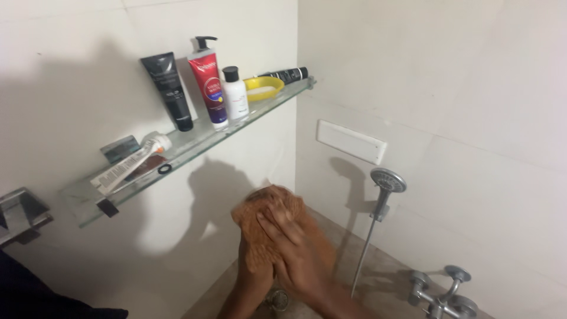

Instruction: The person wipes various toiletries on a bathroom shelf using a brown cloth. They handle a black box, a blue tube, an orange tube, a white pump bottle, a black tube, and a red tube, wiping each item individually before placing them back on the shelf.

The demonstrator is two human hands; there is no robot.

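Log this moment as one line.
hands: both hands pressing orange cloth | near: glass shelf with toiletries, hand shower

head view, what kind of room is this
Most likely a bathroom or shower area: a glass wall shelf holds toiletry bottles and tubes, a round metal hand shower head hangs on the tiled wall, and metal taps sit below.

Single head-worn view, aimed into a tiled bathroom corner.
The glass shelf is seen from close by at left; the hand shower is seen lower right.
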